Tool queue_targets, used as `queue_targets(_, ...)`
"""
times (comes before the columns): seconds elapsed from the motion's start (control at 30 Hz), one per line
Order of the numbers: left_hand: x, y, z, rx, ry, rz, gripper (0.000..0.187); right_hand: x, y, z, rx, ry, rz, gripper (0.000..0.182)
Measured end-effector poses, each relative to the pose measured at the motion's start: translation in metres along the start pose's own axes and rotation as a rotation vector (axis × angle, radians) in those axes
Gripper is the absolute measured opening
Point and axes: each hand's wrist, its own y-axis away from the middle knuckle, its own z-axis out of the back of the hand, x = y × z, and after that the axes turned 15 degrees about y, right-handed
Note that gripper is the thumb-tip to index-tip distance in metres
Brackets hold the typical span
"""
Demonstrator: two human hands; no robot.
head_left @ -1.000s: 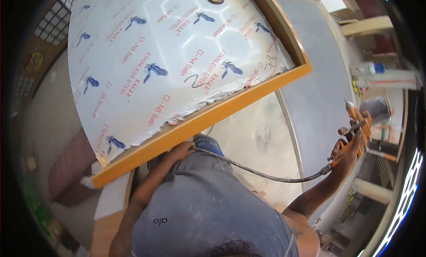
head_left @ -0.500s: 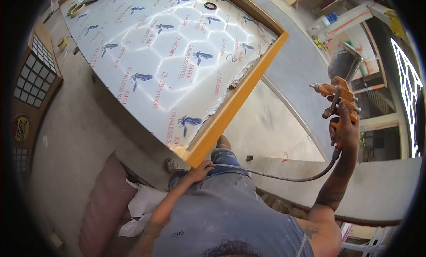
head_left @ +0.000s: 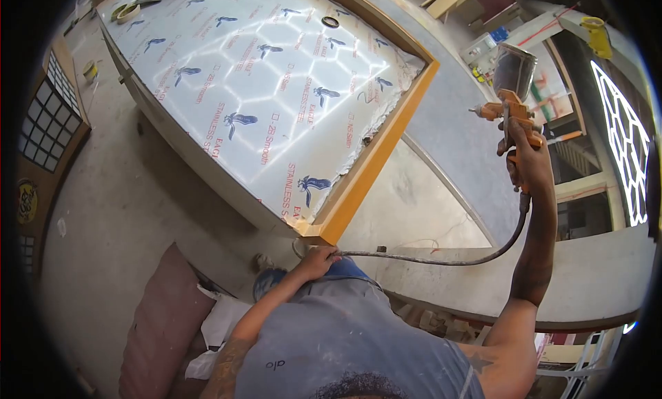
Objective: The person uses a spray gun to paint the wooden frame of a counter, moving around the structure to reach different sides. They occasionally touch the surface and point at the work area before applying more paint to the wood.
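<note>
At two o'clock the right hand (head_left: 531, 156) grips and partly covers an orange spray gun (head_left: 518, 111) — while at six the left hand (head_left: 318, 262), fingertips hidden, clasps its hose (head_left: 476, 262) near a panel (head_left: 276, 109) cut off at eleven.

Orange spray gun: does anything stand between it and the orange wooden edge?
Nothing visible stands between the orange spray gun, in the right hand, and the orange wooden edge; the dark flexible hose hangs below.
</note>
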Motion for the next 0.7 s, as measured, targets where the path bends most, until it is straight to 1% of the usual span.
queue_targets(0.07, 0.002, -0.004, -0.002, 0.018, -0.017, 0.016, 0.019, -0.005, -0.016, 0.003, -0.023, 0.013, -0.001, 0.043)
queue_targets(0.1, -0.004, -0.003, -0.002, -0.005, -0.075, -0.036, 0.020, -0.010, -0.023, 0.003, -0.041, 0.008, -0.002, 0.043)
queue_targets(0.17, -0.017, -0.009, -0.002, 0.023, -0.087, -0.003, 0.021, -0.017, -0.046, 0.005, -0.072, 0.005, 0.015, 0.041)
queue_targets(0.27, -0.006, -0.017, -0.010, 0.017, -0.076, -0.008, 0.025, -0.031, -0.083, 0.009, -0.121, 0.060, -0.009, 0.044)
queue_targets(0.4, -0.032, -0.022, -0.010, -0.006, -0.113, 0.033, 0.026, -0.059, -0.138, 0.007, -0.163, 0.094, 0.023, 0.048)
queue_targets(0.43, -0.036, -0.024, -0.010, -0.004, -0.114, 0.045, 0.027, -0.063, -0.148, 0.006, -0.198, 0.128, 0.009, 0.051)
queue_targets(0.53, -0.044, -0.034, -0.010, -0.014, -0.095, 0.053, 0.026, -0.064, -0.167, 0.000, -0.294, 0.102, 0.080, 0.051)
queue_targets(0.7, -0.050, -0.043, -0.015, -0.035, -0.065, 0.062, 0.024, -0.076, -0.190, 0.004, -0.256, 0.119, 0.051, 0.053)
